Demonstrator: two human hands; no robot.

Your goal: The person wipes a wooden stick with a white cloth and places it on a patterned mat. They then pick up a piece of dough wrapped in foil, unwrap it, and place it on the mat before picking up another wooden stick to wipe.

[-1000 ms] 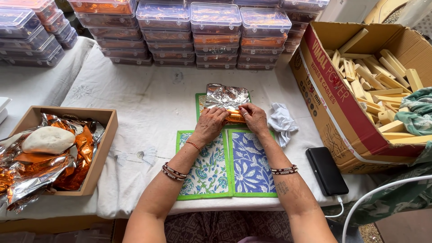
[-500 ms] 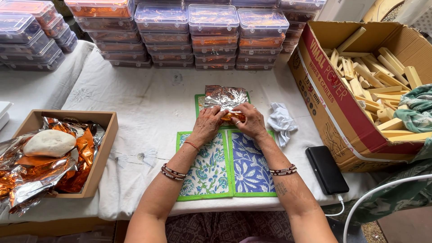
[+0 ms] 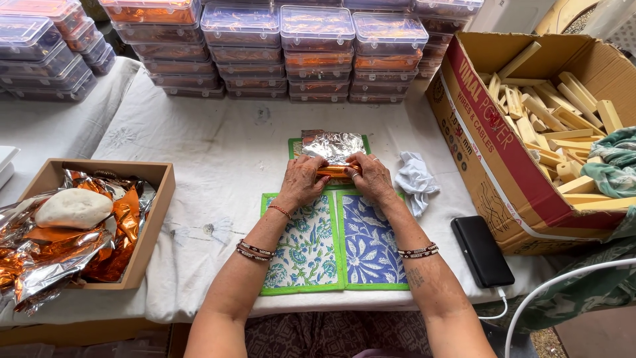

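Note:
My left hand [image 3: 303,181] and my right hand [image 3: 372,178] meet over a small bar half wrapped in orange foil [image 3: 336,171], each gripping one end. A crinkled silver foil sheet [image 3: 333,145] spreads just beyond the fingers, its near edge folded over the bar. All of this rests on green-edged floral mats [image 3: 334,246] laid on the white-clothed table [image 3: 218,152]. Both wrists wear beaded bracelets.
Stacks of clear lidded plastic boxes [image 3: 315,50] line the far edge. A large cardboard box of pale wooden blocks [image 3: 550,119] stands right. A low cardboard tray [image 3: 156,219] with orange foil sheets and a white stone sits left. A black phone [image 3: 481,250] and white cloth [image 3: 416,180] lie right.
Both hands have pulled slightly toward me, rolling the foil's near edge over the orange bar. The silver sheet looks shorter beyond the fingers.

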